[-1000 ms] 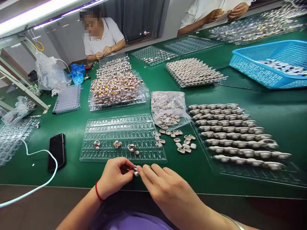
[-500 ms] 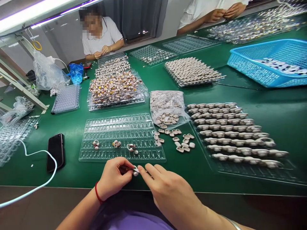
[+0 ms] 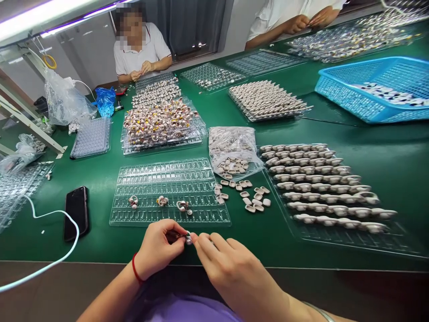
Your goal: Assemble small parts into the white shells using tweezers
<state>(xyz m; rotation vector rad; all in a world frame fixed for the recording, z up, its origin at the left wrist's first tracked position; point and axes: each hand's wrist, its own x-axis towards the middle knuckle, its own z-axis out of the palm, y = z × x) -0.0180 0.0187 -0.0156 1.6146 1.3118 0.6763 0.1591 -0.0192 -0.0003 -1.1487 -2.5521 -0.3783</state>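
Near the table's front edge my left hand [image 3: 159, 248] and my right hand [image 3: 231, 268] meet, fingertips pinched together on one small white and metal part [image 3: 188, 238]. Just beyond them lies a clear plastic blister tray [image 3: 167, 176] with three assembled parts [image 3: 161, 201] in one of its front rows. To the right of the tray lie loose beige shells [image 3: 253, 199] on the green mat, spilling from an open plastic bag [image 3: 231, 150]. A further clear tray [image 3: 335, 192] at the right holds rows of beige shells.
A black phone [image 3: 77, 212] and a white cable [image 3: 50, 214] lie at the left. Stacked filled trays [image 3: 161, 123] stand behind, a blue basket [image 3: 372, 91] at the far right. Two other people [image 3: 140, 44] work across the table.
My fingers shifted slightly on the small part; the view drifted a little. Nothing else on the table moved.
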